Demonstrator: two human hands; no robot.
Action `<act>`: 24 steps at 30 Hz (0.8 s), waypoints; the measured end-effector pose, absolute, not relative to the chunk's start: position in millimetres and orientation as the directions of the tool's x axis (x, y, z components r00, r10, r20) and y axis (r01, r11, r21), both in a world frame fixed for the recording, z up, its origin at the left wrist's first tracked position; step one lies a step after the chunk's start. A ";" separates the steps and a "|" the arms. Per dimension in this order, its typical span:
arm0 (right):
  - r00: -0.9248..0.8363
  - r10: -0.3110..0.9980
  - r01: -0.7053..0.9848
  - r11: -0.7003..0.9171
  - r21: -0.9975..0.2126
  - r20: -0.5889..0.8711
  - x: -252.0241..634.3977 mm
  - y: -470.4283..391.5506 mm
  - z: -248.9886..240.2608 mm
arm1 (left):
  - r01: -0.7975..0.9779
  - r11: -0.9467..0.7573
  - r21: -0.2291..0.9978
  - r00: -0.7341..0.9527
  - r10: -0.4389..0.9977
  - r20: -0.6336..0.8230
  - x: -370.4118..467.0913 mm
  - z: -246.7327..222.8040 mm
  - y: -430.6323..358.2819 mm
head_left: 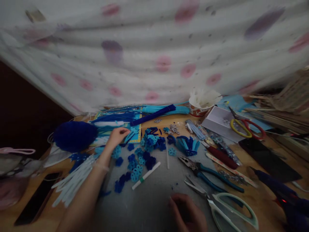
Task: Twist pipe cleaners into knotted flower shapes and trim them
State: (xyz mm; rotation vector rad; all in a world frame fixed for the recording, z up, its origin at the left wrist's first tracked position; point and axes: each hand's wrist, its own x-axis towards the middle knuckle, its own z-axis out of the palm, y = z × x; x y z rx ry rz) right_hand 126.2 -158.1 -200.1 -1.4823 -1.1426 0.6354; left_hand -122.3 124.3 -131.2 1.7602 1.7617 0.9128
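Blue fuzzy pipe-cleaner flowers, seemingly shaped, are spread on the grey mat | straight blue fuzzy stems are left unbent behind | left hand is placed at light-blue strips, grip unclear | right hand is curled, contents hidden

The left forearm extends toward the tabletop's far edge, left hand pinched; the right hand, nearer, curls loosely.
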 end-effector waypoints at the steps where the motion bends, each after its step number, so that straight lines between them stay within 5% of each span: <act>1: 0.405 0.894 0.305 0.067 -0.950 0.193 125.8 -157.3 -198.2 | 0.681 -0.065 0.729 -0.066 0.987 0.149 -123.0 -128.9 121.9; 7: 0.413 0.899 0.258 0.036 -0.965 0.144 132.3 -153.2 -184.6 | 0.794 -0.029 0.607 -0.259 0.887 0.382 -169.4 -107.0 49.2; 14: 0.299 0.940 0.406 0.028 -0.913 0.162 149.0 -151.9 -192.8 | 0.769 0.495 0.404 -0.636 0.650 0.415 -275.6 -121.5 -100.7; 17: 0.214 0.954 0.438 0.097 -0.894 0.208 155.7 -149.9 -197.9 | 0.687 0.653 0.319 -0.726 0.596 0.342 -311.1 -132.2 -124.6; 24: 0.180 0.969 0.500 0.060 -0.864 0.171 158.6 -150.1 -200.4 | 0.657 0.722 0.219 -0.754 0.634 0.171 -343.0 -144.4 -96.1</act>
